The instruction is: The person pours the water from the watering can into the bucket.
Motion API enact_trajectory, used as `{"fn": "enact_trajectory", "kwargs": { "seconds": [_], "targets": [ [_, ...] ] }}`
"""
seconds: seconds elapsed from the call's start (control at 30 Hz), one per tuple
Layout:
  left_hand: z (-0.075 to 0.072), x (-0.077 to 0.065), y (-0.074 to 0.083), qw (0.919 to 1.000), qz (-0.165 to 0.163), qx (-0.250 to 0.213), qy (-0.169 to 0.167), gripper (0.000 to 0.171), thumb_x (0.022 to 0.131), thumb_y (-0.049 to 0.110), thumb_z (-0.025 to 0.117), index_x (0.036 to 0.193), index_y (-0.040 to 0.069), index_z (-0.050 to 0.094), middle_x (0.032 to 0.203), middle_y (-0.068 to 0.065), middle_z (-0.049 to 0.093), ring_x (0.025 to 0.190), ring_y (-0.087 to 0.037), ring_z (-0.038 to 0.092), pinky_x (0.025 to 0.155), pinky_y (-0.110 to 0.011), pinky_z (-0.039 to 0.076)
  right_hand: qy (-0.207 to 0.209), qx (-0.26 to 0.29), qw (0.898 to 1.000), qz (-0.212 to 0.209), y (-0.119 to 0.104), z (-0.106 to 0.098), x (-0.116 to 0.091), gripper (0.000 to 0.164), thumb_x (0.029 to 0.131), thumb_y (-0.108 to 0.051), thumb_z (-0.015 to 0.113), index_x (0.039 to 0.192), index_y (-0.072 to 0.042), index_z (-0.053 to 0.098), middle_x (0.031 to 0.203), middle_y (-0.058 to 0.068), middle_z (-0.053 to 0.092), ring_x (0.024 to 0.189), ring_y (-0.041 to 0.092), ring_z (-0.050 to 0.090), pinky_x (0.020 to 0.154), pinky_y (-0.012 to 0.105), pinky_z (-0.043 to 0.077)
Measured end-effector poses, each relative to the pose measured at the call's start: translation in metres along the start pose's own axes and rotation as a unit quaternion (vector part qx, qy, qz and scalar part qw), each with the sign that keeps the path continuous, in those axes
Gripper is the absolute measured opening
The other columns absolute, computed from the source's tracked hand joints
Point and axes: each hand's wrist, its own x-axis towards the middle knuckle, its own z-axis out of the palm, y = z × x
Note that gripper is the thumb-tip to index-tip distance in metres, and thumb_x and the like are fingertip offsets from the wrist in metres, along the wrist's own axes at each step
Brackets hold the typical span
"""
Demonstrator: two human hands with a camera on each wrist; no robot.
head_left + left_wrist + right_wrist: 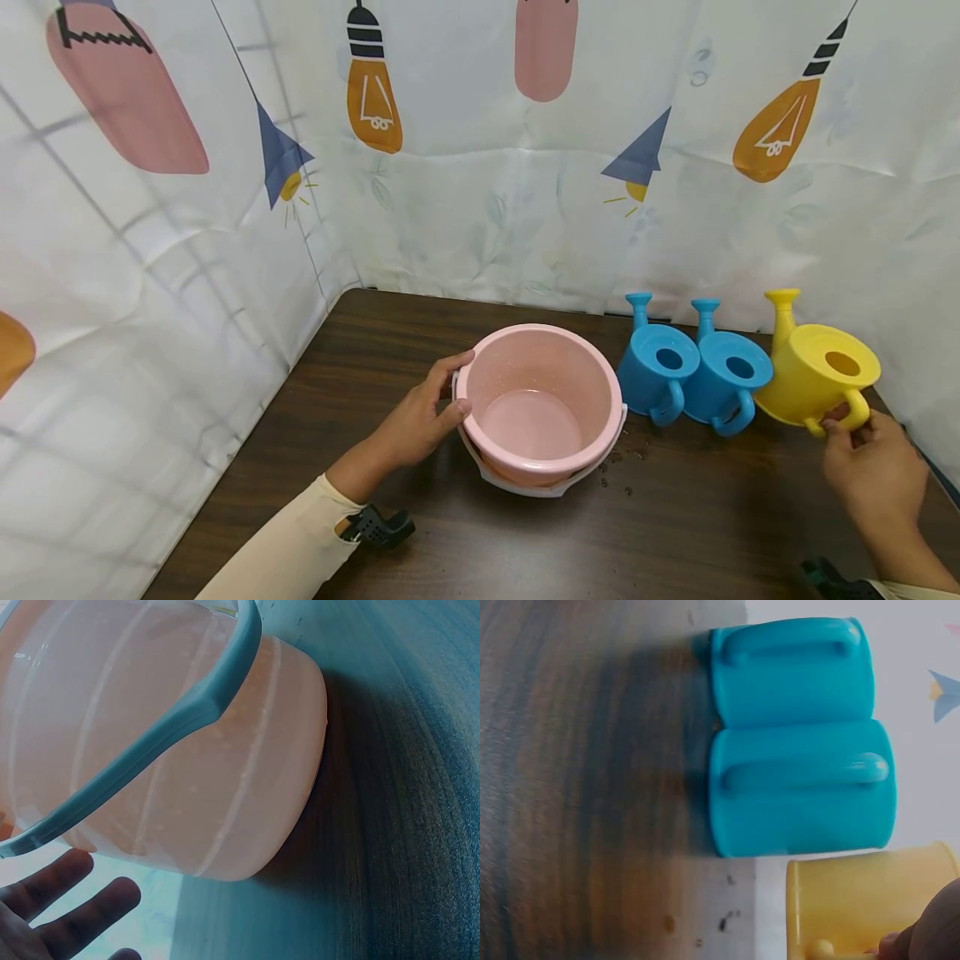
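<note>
A pink bucket point(536, 400) stands on the dark wooden table, its pale handle point(172, 720) lowered along the side. My left hand point(416, 421) touches the left of its rim with thumb and index finger spread apart; in the left wrist view the other fingers point(94, 915) stretch out beside the wall. At the right, my right hand point(873, 462) grips the handle of a yellow watering can point(806, 375). In the right wrist view this can point(862, 900) hangs higher than the neighbouring cans' bases. Two blue watering cans point(656, 367) point(727, 375) stand side by side between bucket and yellow can.
Water drops point(603, 482) lie on the table point(637, 542) right of the bucket. A white printed cloth point(480, 208) hangs along the back and left edges of the table, close behind the cans' spouts.
</note>
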Motion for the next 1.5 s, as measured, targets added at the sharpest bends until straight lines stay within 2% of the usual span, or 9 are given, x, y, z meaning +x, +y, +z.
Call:
{"fn": "enact_trajectory", "kwargs": {
  "seconds": [0.2,0.37,0.63,0.73,0.87,1.0,1.3,1.4,1.5],
  "targets": [
    [0.0,0.0,0.001,1.0,-0.006,0.003,0.002,0.069,0.103,0.057,0.048,0.158,0.021,0.028,0.134,-0.013,0.06,0.123,-0.031,0.059,0.095,-0.055,0.048,-0.011,-0.005,1.0,0.001,-0.005,-0.014,0.004,0.033,0.105,-0.016,0.049,0.11,0.015,0.056,0.073,0.028,0.065,0.049,0.022,0.049,0.047,0.037,0.036],
    [0.001,0.0,0.001,1.0,-0.007,0.004,0.002,0.069,0.103,0.058,0.048,0.158,0.022,0.028,0.134,-0.013,0.059,0.123,-0.031,0.059,0.096,-0.055,0.048,-0.033,-0.001,0.999,0.017,-0.01,-0.027,0.006,0.04,0.108,-0.021,0.045,0.12,0.016,0.053,0.079,0.03,0.066,0.049,0.019,0.049,0.045,0.035,0.037],
    [0.001,0.0,-0.001,1.0,-0.007,0.005,0.003,0.069,0.103,0.058,0.048,0.159,0.022,0.028,0.136,-0.014,0.058,0.122,-0.031,0.059,0.094,-0.054,0.048,0.001,0.107,0.994,-0.032,-0.015,-0.037,0.004,0.035,0.107,-0.006,0.043,0.128,0.021,0.05,0.105,0.043,0.059,0.054,-0.011,0.041,0.044,0.018,0.038],
    [0.001,0.0,-0.001,1.0,-0.007,0.005,0.003,0.069,0.103,0.058,0.048,0.159,0.022,0.028,0.136,-0.014,0.058,0.122,-0.03,0.059,0.094,-0.054,0.048,0.026,0.141,0.99,-0.009,-0.019,-0.038,0.006,0.024,0.107,-0.004,0.044,0.12,0.014,0.053,0.096,0.013,0.063,0.065,-0.018,0.04,0.051,0.009,0.037],
    [0.0,0.0,0.0,1.0,-0.006,0.005,0.003,0.069,0.103,0.058,0.048,0.159,0.022,0.028,0.134,-0.013,0.059,0.122,-0.03,0.059,0.094,-0.054,0.048,0.052,0.192,0.98,0.013,-0.023,-0.041,0.007,0.012,0.108,-0.006,0.044,0.11,-0.016,0.051,0.092,-0.025,0.044,0.077,-0.017,0.04,0.068,0.002,0.034],
    [0.0,0.0,-0.001,1.0,-0.003,0.003,0.003,0.069,0.103,0.058,0.048,0.159,0.022,0.028,0.133,-0.013,0.059,0.121,-0.03,0.059,0.095,-0.054,0.048,0.095,0.224,0.969,-0.048,-0.025,-0.043,0.007,0.036,0.106,0.0,0.047,0.108,-0.035,0.043,0.09,-0.035,0.042,0.083,-0.021,0.043,0.077,-0.001,0.035],
    [0.0,-0.001,-0.002,1.0,0.002,-0.001,0.004,0.069,0.103,0.059,0.047,0.159,0.022,0.028,0.132,-0.012,0.06,0.121,-0.029,0.059,0.095,-0.054,0.048,0.112,0.207,0.964,-0.124,-0.03,-0.051,0.002,0.04,0.107,-0.001,0.045,0.114,-0.04,0.041,0.095,-0.043,0.039,0.087,-0.025,0.04,0.08,-0.003,0.031],
    [0.0,-0.001,-0.002,1.0,-0.001,-0.001,0.003,0.07,0.103,0.06,0.048,0.159,0.023,0.028,0.131,-0.012,0.061,0.121,-0.029,0.059,0.094,-0.053,0.048,0.111,0.209,0.963,-0.13,-0.036,-0.054,-0.001,0.041,0.107,0.0,0.044,0.114,-0.04,0.042,0.095,-0.043,0.04,0.087,-0.026,0.041,0.08,-0.003,0.031],
    [0.0,0.0,-0.001,1.0,-0.002,0.0,0.003,0.07,0.103,0.06,0.047,0.159,0.022,0.028,0.13,-0.012,0.061,0.121,-0.029,0.059,0.094,-0.053,0.048,0.12,0.202,0.963,-0.132,-0.041,-0.056,-0.003,0.029,0.106,0.0,0.047,0.118,-0.024,0.058,0.095,-0.043,0.04,0.086,-0.027,0.042,0.079,-0.003,0.032]
  ]
}}
